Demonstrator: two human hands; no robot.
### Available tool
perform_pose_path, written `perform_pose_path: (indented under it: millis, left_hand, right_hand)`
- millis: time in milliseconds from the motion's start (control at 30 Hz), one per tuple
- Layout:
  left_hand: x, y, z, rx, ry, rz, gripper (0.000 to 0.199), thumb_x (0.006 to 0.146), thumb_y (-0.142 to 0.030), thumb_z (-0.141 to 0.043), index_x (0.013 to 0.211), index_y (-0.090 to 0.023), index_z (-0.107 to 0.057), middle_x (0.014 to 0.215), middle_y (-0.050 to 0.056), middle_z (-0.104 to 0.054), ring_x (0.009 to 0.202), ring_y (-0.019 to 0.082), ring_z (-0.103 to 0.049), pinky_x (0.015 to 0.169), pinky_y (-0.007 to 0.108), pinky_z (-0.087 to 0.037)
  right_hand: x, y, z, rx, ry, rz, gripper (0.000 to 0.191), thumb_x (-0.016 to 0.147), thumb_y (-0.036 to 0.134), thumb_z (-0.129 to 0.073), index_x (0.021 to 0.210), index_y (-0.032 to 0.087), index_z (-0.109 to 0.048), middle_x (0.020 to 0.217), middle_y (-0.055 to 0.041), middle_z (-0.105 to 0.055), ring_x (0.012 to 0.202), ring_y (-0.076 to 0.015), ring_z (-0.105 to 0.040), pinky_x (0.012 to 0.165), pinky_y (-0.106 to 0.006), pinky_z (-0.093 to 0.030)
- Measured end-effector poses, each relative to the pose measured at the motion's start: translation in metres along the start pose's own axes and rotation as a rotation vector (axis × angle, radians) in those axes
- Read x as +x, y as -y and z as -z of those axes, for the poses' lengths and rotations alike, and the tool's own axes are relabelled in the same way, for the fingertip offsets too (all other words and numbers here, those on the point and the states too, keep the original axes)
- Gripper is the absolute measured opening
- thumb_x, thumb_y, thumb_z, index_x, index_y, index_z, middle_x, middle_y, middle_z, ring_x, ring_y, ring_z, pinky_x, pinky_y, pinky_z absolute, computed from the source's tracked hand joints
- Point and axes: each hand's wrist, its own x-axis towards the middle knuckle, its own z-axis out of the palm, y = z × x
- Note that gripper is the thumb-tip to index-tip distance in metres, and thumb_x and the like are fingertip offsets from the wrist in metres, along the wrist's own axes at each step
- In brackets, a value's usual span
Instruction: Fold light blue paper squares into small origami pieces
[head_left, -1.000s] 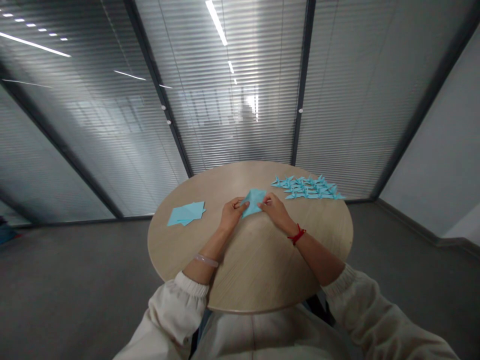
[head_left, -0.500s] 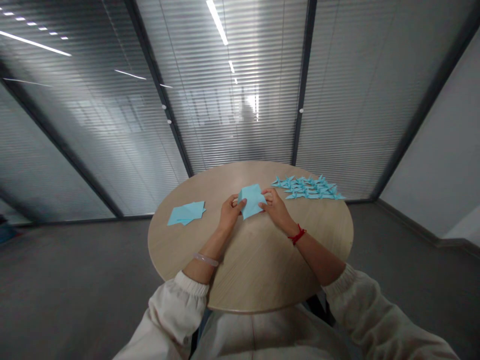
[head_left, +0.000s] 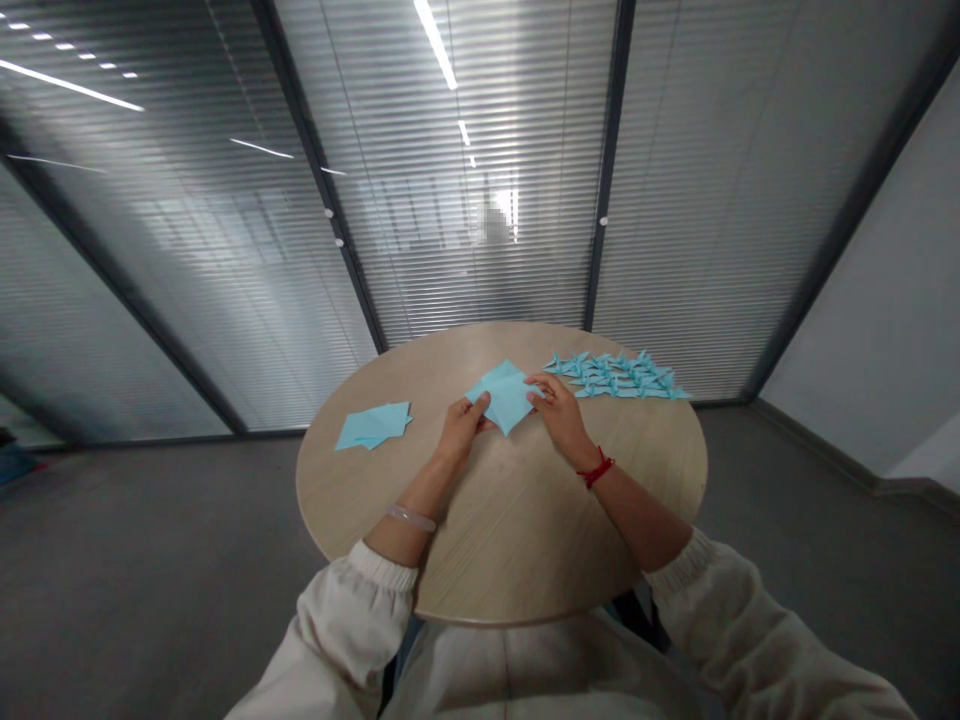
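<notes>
A light-blue sheet of origami paper is held up between both hands over the middle of the round table, turned with one corner towards me and crease lines showing on it. My left hand pinches its left side, thumb on top and fingers underneath. At the right corner, my right hand grips the paper between thumb and fingers. To the right and farther back lie several folded blue paper cranes in close rows. Left of my left hand rests a small stack of blue paper sheets.
The round wooden table stands right in front of me. Behind it rises a glass partition with blinds and dark frame posts. A white wall is on the right.
The blue paper has been turned in my hands, so a corner now points towards me and its sides spread wider. Both hands have shifted their hold slightly.
</notes>
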Motion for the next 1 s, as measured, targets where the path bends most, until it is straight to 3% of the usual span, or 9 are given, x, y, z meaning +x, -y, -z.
perform_pose_path:
  millis: [133,267,467,667,800,1000]
  left_hand:
    - [-0.003,-0.004,-0.003,-0.055,0.013,-0.017,0.042,0.067,-0.052,-0.073,0.076,-0.011,-0.066,0.058,0.002,-0.059,0.063,0.015,-0.056,0.056,0.025,-0.041]
    - [-0.005,-0.006,-0.005,-0.112,0.053,-0.021,0.039,0.066,-0.047,-0.075,0.078,-0.011,-0.066,0.062,0.004,-0.062,0.065,0.016,-0.057,0.057,0.025,-0.042]
    - [-0.003,-0.004,-0.004,-0.115,0.083,-0.022,0.044,0.067,-0.046,-0.076,0.090,-0.010,-0.066,0.069,0.005,-0.065,0.067,0.016,-0.058,0.063,0.026,-0.046]
    - [-0.001,-0.003,0.000,-0.017,0.014,-0.097,0.060,0.063,-0.042,-0.077,0.113,-0.013,-0.060,0.064,-0.004,-0.055,0.061,0.011,-0.053,0.065,0.024,-0.048]
    - [-0.002,-0.008,0.002,0.092,0.024,-0.171,0.073,0.069,-0.040,-0.073,0.133,-0.015,-0.047,0.056,-0.009,-0.044,0.053,0.008,-0.044,0.063,0.023,-0.048]
    - [-0.002,-0.008,0.005,0.198,0.024,-0.253,0.072,0.078,-0.038,-0.065,0.142,-0.020,-0.039,0.055,-0.009,-0.037,0.051,0.008,-0.036,0.060,0.020,-0.046]
  right_hand:
    - [0.000,0.002,0.001,0.002,0.004,-0.029,0.029,0.080,0.042,-0.059,0.103,0.024,-0.058,0.099,-0.0043,-0.064,0.079,-0.0181,-0.061,0.066,-0.029,-0.050]
    - [-0.002,0.006,0.001,0.009,0.019,-0.079,0.031,0.076,0.039,-0.065,0.102,0.023,-0.061,0.081,-0.0014,-0.063,0.067,-0.0164,-0.058,0.061,-0.029,-0.048]
    - [-0.002,0.006,0.002,0.007,0.001,-0.089,0.031,0.074,0.039,-0.068,0.100,0.023,-0.062,0.071,0.0007,-0.058,0.063,-0.0167,-0.055,0.058,-0.028,-0.046]
    - [-0.002,0.006,0.001,0.021,-0.010,-0.080,0.032,0.074,0.040,-0.067,0.100,0.022,-0.061,0.082,-0.0019,-0.062,0.070,-0.0178,-0.058,0.061,-0.029,-0.047]
    - [-0.001,0.005,0.001,0.007,-0.014,-0.062,0.032,0.075,0.041,-0.066,0.100,0.022,-0.061,0.082,-0.0021,-0.061,0.072,-0.0177,-0.057,0.061,-0.028,-0.046]
    - [0.000,0.003,0.002,-0.029,-0.020,-0.066,0.032,0.075,0.041,-0.065,0.100,0.022,-0.061,0.074,-0.0004,-0.058,0.068,-0.0168,-0.055,0.059,-0.028,-0.043]
